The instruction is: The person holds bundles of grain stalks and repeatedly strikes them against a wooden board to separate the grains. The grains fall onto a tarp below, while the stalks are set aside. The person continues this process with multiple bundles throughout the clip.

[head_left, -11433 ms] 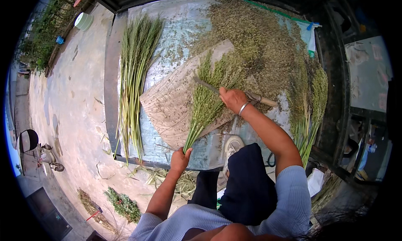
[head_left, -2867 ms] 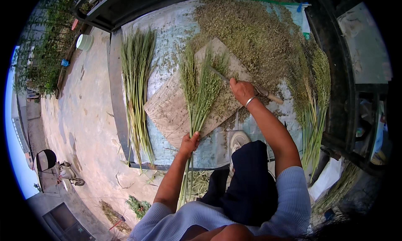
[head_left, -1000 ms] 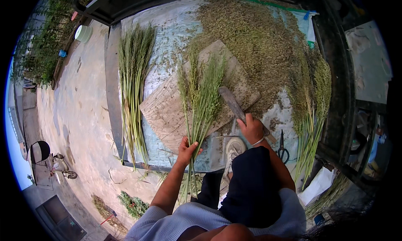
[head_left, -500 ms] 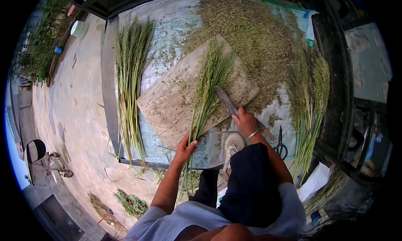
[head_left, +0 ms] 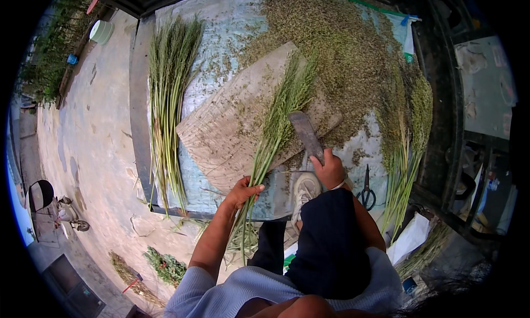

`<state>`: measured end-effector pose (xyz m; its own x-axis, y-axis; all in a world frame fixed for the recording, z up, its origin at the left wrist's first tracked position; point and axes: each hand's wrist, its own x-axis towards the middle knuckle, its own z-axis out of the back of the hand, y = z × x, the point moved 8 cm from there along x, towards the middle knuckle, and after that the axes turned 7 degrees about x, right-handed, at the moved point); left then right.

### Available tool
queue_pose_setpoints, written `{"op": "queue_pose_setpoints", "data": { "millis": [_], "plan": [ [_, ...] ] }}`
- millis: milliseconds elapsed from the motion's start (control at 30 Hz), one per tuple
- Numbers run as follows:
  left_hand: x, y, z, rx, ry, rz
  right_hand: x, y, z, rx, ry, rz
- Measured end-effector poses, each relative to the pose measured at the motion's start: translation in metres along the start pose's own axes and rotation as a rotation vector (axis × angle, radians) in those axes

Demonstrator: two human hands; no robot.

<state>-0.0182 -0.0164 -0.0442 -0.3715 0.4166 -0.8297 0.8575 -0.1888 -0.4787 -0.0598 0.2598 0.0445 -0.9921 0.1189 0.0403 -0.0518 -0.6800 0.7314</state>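
Note:
My left hand [head_left: 242,194] is closed around the stems of a bunch of green stalks [head_left: 276,116]. Their bushy seed heads rest on a tan wooden board [head_left: 221,125], and the cut ends hang past the platform's near edge. A flat, grey-brown blade-shaped tool [head_left: 306,133] is gripped in my right hand [head_left: 330,171]. Its broad end points up and left, beside the seed heads; I cannot tell whether it touches them. My fingers hide its handle. Below the board, a shoe [head_left: 305,194] stands on the platform, and black-handled scissors [head_left: 366,192] lie to its right.
Loose seed chaff [head_left: 337,47] is heaped over the pale blue sheet [head_left: 221,36] beyond the board. One stalk bundle [head_left: 172,97] lies at the left, another [head_left: 408,141] at the right beside a dark metal frame [head_left: 441,125]. A scooter [head_left: 69,216] stands on the concrete, far left.
The seed heads have shifted slightly right on the board. My right hand has moved a little down and right, and the tool has turned, showing more of its flat face.

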Motion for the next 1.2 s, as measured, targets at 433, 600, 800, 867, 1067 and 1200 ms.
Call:
{"op": "queue_pose_setpoints", "data": {
  "millis": [433, 600, 800, 867, 1067, 1200],
  "plan": [
    [0.003, 0.022, 0.005, 0.071, -0.022, 0.199, 0.069, 0.006, -0.059, -0.365, 0.175, 0.532],
    [-0.001, 0.009, 0.003, 0.087, 0.045, 0.193, 0.174, -0.068, 0.012, -0.557, 0.034, 0.125],
    [0.003, 0.019, 0.015, 0.046, 0.054, 0.231, 0.108, 0.026, 0.005, -0.247, 0.027, 0.446],
    [0.009, 0.017, 0.010, 0.015, 0.093, 0.223, 0.047, 0.049, -0.038, -0.163, 0.161, 0.604],
    [0.003, 0.019, -0.003, -0.113, 0.238, 0.257, 0.082, -0.038, -0.053, -0.276, 0.217, 0.455],
    [0.002, 0.012, 0.003, -0.099, 0.247, 0.232, 0.133, -0.039, -0.026, -0.407, 0.243, 0.181]
  ]
}}
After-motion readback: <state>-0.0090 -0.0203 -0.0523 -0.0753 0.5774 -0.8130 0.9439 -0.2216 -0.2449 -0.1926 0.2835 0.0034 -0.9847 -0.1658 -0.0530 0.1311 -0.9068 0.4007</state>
